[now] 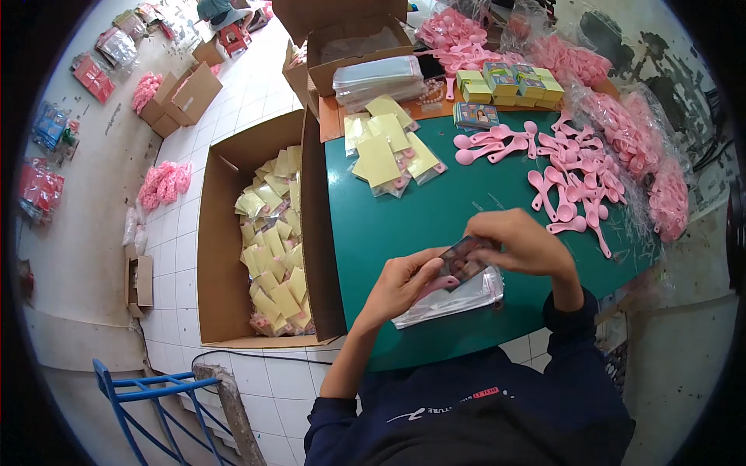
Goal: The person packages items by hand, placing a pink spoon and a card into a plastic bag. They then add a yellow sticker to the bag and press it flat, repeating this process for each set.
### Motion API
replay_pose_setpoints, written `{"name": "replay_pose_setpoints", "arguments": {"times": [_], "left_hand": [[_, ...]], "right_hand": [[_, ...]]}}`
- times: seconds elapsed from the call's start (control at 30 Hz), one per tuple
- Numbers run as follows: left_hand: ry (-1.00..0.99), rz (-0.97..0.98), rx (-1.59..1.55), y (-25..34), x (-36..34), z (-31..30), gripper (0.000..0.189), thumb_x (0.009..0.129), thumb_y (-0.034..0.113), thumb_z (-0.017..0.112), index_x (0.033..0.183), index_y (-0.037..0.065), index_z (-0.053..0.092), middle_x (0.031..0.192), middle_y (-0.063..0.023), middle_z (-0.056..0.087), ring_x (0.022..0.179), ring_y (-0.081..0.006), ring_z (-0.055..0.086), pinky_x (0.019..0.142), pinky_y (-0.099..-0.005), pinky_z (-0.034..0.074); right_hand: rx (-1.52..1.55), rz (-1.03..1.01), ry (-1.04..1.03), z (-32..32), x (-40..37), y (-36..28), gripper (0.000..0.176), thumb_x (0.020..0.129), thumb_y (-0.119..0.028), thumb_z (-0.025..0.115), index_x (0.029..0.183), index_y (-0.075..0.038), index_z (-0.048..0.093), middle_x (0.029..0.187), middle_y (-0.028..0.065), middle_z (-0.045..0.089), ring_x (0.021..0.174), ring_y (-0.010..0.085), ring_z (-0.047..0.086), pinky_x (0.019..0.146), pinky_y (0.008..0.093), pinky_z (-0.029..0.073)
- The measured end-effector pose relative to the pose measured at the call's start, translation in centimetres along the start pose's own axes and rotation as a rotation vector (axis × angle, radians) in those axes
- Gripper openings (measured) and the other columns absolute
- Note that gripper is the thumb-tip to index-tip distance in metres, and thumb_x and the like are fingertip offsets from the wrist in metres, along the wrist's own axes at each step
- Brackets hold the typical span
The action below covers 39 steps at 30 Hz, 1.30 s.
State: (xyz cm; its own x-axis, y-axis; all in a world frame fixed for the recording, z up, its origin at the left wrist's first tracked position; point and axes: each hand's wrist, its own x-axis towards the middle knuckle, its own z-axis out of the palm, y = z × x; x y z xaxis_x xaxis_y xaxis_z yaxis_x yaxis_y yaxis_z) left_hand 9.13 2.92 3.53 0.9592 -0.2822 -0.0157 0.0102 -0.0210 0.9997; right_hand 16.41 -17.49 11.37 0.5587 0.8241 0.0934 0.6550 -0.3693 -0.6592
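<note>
My left hand (402, 286) is closed around a pink measuring spoon (441, 285) and the near end of a dark printed card (465, 260). Curled over the far side of that card is my right hand (514, 242), its fingers partly hidden and a little blurred. Under both hands lies a stack of clear plastic bags (466, 299) at the table's front edge. Loose pink spoons (571, 167) are spread to the right, and a small pile of printed cards (475, 116) sits beyond them.
A large open carton (322, 233) at the left of the green table (381, 233) holds many bagged yellow cards. More filled bags (378, 159) lie on the table. At the back are card bundles (513, 84), bags of spoons (622, 124) and a smaller box (353, 50).
</note>
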Motion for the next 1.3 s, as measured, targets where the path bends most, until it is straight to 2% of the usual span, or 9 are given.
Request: {"name": "replay_pose_setpoints", "arguments": {"times": [0.1,0.2,0.3,0.4,0.5,0.7,0.83,1.07,1.3], "left_hand": [[-0.017,-0.091,0.320,1.4,-0.2,0.2,0.047,0.093,0.020,0.053,0.137,0.009,0.039,0.070,-0.0104,0.065,0.061,-0.0142,0.060,0.064,-0.0283,0.047],[0.024,-0.045,0.316,0.2,-0.3,0.6,0.064,0.091,0.021,0.054,0.145,0.014,0.019,0.071,-0.0156,0.065,0.062,-0.0241,0.064,0.065,-0.0327,0.048],[0.022,-0.052,0.426,-0.2,-0.3,0.5,0.072,0.091,0.022,0.055,0.146,0.014,0.009,0.071,-0.0175,0.065,0.059,-0.0295,0.063,0.063,-0.0365,0.047],[-0.032,-0.104,0.451,0.3,-0.5,0.7,0.076,0.091,0.022,0.056,0.146,0.014,0.004,0.068,-0.0174,0.065,0.057,-0.0321,0.061,0.062,-0.0374,0.047],[-0.079,-0.111,0.508,0.6,-0.6,1.3,0.079,0.090,0.023,0.056,0.146,0.014,0.001,0.067,-0.0170,0.065,0.055,-0.0331,0.061,0.061,-0.0355,0.048],[-0.120,-0.078,0.233,-0.2,-1.3,-0.8,0.082,0.083,0.017,0.067,0.145,0.010,0.015,0.078,-0.0132,0.068,0.063,-0.0200,0.064,0.063,-0.0294,0.049],[0.037,-0.006,-0.151,-3.0,-0.9,-1.8,0.086,0.074,0.010,0.076,0.142,0.007,0.023,0.095,-0.0140,0.066,0.085,-0.0137,0.061,0.073,-0.0247,0.048],[0.115,-0.033,-0.094,-2.8,-1.9,-1.5,0.091,0.072,0.004,0.076,0.143,0.010,0.019,0.092,-0.0131,0.066,0.085,-0.0134,0.063,0.073,-0.0242,0.050],[0.044,-0.109,-0.162,-2.8,-2.0,-2.0,0.086,0.075,0.007,0.074,0.142,0.010,0.021,0.091,-0.0124,0.066,0.085,-0.0138,0.063,0.070,-0.0244,0.052]], "right_hand": [[-0.010,-0.027,-0.028,2.7,0.0,0.7,0.028,0.072,-0.007,0.066,0.095,0.000,0.052,0.082,0.0174,0.057,0.077,0.0386,0.056,0.067,0.0419,0.045],[-0.105,0.047,-0.024,3.0,-0.7,0.6,0.032,0.072,-0.007,0.066,0.101,0.000,0.053,0.087,0.0173,0.059,0.080,0.0361,0.059,0.067,0.0394,0.047],[0.220,0.076,-0.071,2.4,-1.0,1.7,0.034,0.075,-0.011,0.066,0.105,-0.001,0.054,0.085,0.0155,0.061,0.076,0.0315,0.062,0.064,0.0360,0.049],[0.243,0.134,0.029,3.4,-1.4,2.6,0.026,0.077,-0.013,0.066,0.099,-0.001,0.059,0.077,0.0132,0.062,0.068,0.0272,0.062,0.062,0.0336,0.049],[0.317,0.186,-0.205,3.6,-1.8,3.1,0.018,0.075,-0.013,0.069,0.084,0.000,0.061,0.065,0.0090,0.059,0.059,0.0209,0.058,0.057,0.0310,0.046],[0.477,0.314,0.090,4.7,-3.0,3.4,0.021,0.072,-0.013,0.072,0.071,-0.002,0.055,0.059,-0.0003,0.050,0.058,0.0065,0.046,0.053,0.0233,0.035],[0.711,0.384,0.214,5.5,-3.6,4.0,0.020,0.075,-0.014,0.072,0.073,-0.002,0.056,0.063,-0.0031,0.050,0.063,0.0055,0.046,0.059,0.0215,0.036],[0.633,0.515,0.043,5.7,-3.9,4.1,0.019,0.075,-0.014,0.073,0.081,-0.001,0.060,0.068,0.0010,0.056,0.064,0.0059,0.050,0.058,0.0231,0.040],[0.690,0.392,0.297,7.9,-4.2,4.8,0.018,0.073,-0.009,0.073,0.085,0.001,0.063,0.069,0.0016,0.060,0.063,0.0062,0.053,0.055,0.0228,0.042]]}}
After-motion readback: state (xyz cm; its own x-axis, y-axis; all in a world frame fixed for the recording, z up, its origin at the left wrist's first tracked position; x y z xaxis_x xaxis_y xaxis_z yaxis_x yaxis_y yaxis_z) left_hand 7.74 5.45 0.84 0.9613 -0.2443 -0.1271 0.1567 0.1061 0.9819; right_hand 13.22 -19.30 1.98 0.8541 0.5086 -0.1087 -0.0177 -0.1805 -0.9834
